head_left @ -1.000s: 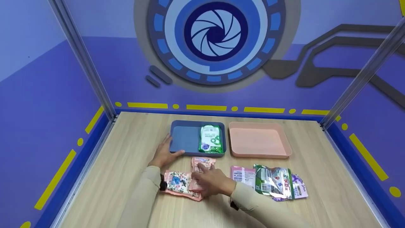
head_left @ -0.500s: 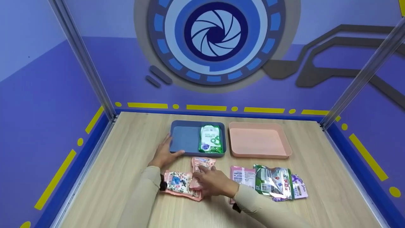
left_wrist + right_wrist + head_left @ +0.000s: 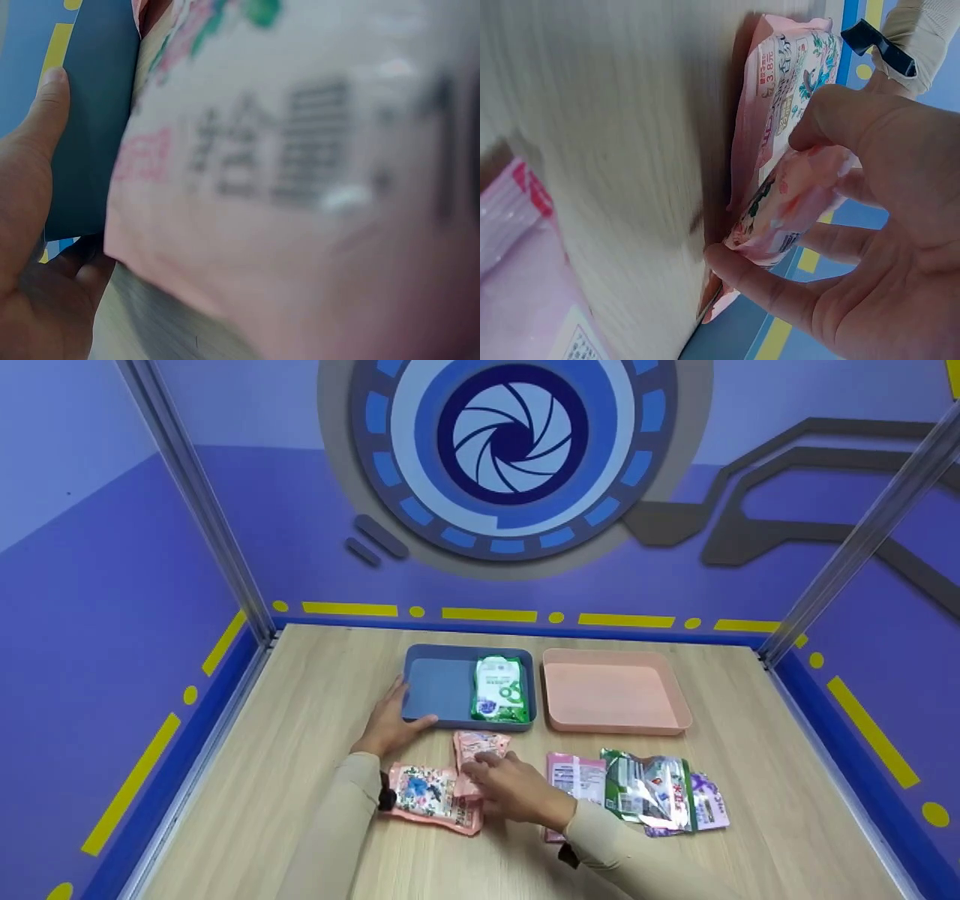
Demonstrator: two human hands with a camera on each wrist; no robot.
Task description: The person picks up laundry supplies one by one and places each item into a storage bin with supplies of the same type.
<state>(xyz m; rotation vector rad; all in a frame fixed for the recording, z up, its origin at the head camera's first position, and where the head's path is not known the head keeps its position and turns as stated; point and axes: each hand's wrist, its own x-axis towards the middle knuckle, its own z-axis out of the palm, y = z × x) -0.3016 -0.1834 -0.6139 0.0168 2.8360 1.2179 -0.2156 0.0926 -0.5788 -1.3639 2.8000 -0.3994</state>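
My left hand [image 3: 388,727] grips the near left corner of the blue tray [image 3: 439,725], thumb on the front wall and fingers along the left side. The same grip shows in the left wrist view. My right hand [image 3: 517,791] holds a soft pink packet [image 3: 480,744] just in front of that tray. In the right wrist view, thumb and fingers press in on both sides of this packet [image 3: 791,191]. Its near end overlaps a second pink packet [image 3: 427,791] with a floral print, lying to the left. Inside the blue tray, at its right end, lies a green-and-white packet [image 3: 499,686].
A pink tray [image 3: 615,728] stands right of the blue one. In front of it lie a pink packet [image 3: 576,776], a shiny green packet [image 3: 649,791] and a purple packet [image 3: 709,802], close together and partly overlapping. Patterned blue walls [image 3: 300,532] enclose the wooden table [image 3: 787,810].
My right hand has shifted slightly right, and the near end of the packet it holds has moved away from me, uncovering more of the floral packet. The left hand stays put.
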